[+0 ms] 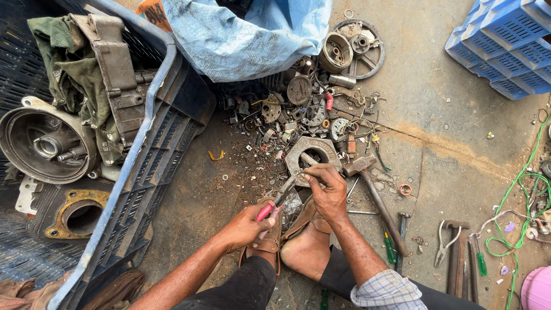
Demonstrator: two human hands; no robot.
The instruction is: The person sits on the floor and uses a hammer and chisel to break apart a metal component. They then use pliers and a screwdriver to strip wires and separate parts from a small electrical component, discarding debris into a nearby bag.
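The left hand (245, 225), closed on red-handled pliers (279, 198), aims them up-right toward the metal ring plate (313, 150), where the nearer right hand (327, 186) pinches a small part.

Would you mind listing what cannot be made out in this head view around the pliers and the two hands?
- Plier jaws: the pliers in the left hand end under the right hand; what they grip is hidden.
- Small part between the feet: too small and shiny to identify.
- Scrap pile: many bits too small to name.
- Blue crate: cut off by the top-right edge.
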